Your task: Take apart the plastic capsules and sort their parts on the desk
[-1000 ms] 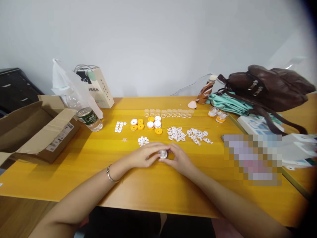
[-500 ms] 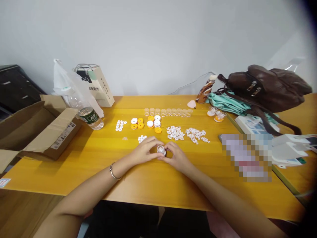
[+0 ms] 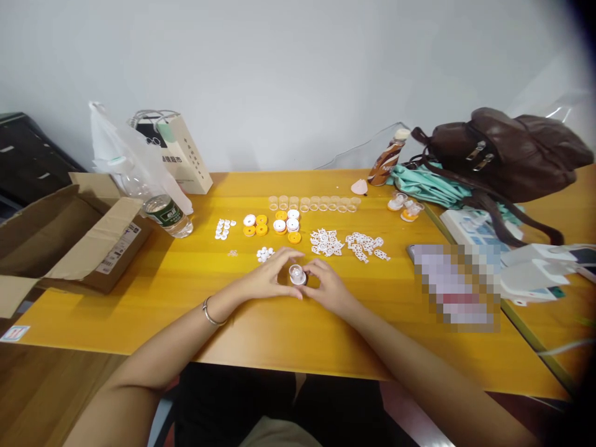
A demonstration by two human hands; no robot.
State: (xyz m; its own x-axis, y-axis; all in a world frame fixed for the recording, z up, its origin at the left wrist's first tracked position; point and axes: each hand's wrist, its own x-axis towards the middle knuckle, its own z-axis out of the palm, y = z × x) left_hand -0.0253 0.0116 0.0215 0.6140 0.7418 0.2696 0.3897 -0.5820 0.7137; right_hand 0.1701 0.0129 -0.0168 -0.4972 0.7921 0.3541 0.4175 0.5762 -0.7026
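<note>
A small clear plastic cup on a white round base [image 3: 297, 275] stands upright between my two hands. My left hand [image 3: 267, 277] curves around its left side with thumb and fingers spread, a gap showing between palm and cup. At its right edge, the fingertips and thumb of my right hand [image 3: 329, 285] pinch it. Just beyond my left fingers lies a pile of small white round pieces [image 3: 265, 254]. White openwork pieces [image 3: 326, 243] lie in a heap past my right hand, beside a second heap [image 3: 366, 244]. Yellow and white discs [image 3: 280, 225] sit further back.
A row of clear cups [image 3: 315, 203] stands behind the discs. Small white caps [image 3: 224, 228] lie left. An open cardboard box [image 3: 112, 248] and water bottle [image 3: 168, 216] occupy the left; a brown bag [image 3: 507, 152], drink bottle [image 3: 387, 158] and finished-looking yellow-based pieces [image 3: 410, 212] the right.
My left fingers and thumb have spread away from the cup, which shows more fully. My right hand stays at its side. The whole view has shifted slightly.
</note>
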